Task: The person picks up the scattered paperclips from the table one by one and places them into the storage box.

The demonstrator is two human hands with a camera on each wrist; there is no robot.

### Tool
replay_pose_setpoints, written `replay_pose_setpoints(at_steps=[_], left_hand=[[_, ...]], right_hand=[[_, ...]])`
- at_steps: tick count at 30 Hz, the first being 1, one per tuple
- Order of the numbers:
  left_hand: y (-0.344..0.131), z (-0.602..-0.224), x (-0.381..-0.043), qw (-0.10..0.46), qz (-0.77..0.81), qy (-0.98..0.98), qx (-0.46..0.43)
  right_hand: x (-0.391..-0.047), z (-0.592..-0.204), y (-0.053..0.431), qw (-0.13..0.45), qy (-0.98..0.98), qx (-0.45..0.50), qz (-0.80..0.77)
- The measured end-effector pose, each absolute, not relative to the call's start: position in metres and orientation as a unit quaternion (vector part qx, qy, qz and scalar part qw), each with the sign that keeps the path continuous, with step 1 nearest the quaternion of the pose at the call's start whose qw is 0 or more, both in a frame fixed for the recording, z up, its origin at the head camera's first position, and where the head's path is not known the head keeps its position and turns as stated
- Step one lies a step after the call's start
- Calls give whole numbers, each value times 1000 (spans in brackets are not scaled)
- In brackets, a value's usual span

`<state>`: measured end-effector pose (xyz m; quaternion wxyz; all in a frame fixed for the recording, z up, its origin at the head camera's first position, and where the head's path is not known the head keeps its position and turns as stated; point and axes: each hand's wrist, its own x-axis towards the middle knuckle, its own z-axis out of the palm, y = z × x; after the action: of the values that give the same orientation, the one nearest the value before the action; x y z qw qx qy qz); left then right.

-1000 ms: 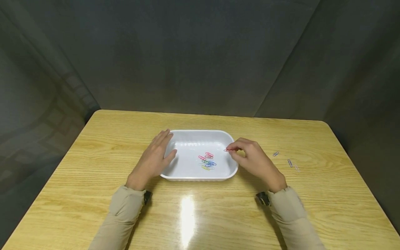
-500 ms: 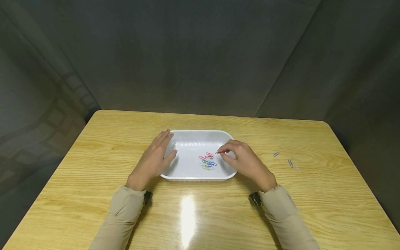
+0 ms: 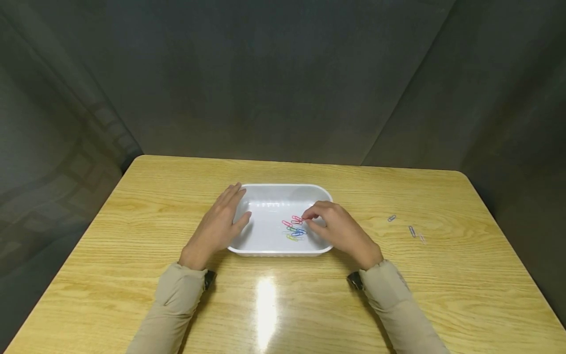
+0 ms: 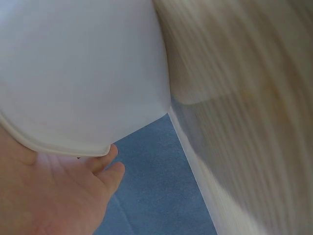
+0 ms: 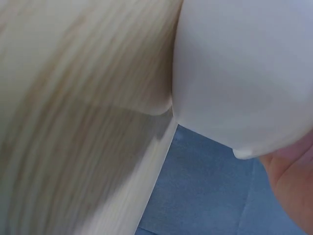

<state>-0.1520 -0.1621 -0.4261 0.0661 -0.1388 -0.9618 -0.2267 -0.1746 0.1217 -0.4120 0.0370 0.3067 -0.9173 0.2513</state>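
A white oblong dish (image 3: 274, 253) sits in the middle of the wooden table. My left hand (image 3: 215, 226) rests along its left rim with fingers straight and thumb over the inside; the left wrist view shows the palm against the rim. Thumb and fingertips of my right hand (image 3: 342, 228) pinch a red paper clip (image 3: 305, 219) low inside the dish. That clip is right beside several loose paper clips (image 3: 294, 228) in pink, red, green, blue and yellow. In the right wrist view the dish wall (image 5: 239, 73) hides most of the right hand.
To the right of the dish lie two blue paper clips, one nearer (image 3: 391, 218) and one farther right (image 3: 412, 231), and a pale pinkish clip (image 3: 422, 238). A dark cloth wall (image 3: 265, 88) stands behind the table (image 3: 155, 196).
My right hand has moved left from the dish's right rim to the clip pile, bringing the red paper clip along. The left hand has stayed in place.
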Motion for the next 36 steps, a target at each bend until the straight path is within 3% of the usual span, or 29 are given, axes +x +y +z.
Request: replay_pose_setpoints(at_steps=[36], left_hand=[[-163, -425, -152, 61, -222, -964, -134]], right_hand=[[-177, -422, 104, 54, -940, 291, 169]])
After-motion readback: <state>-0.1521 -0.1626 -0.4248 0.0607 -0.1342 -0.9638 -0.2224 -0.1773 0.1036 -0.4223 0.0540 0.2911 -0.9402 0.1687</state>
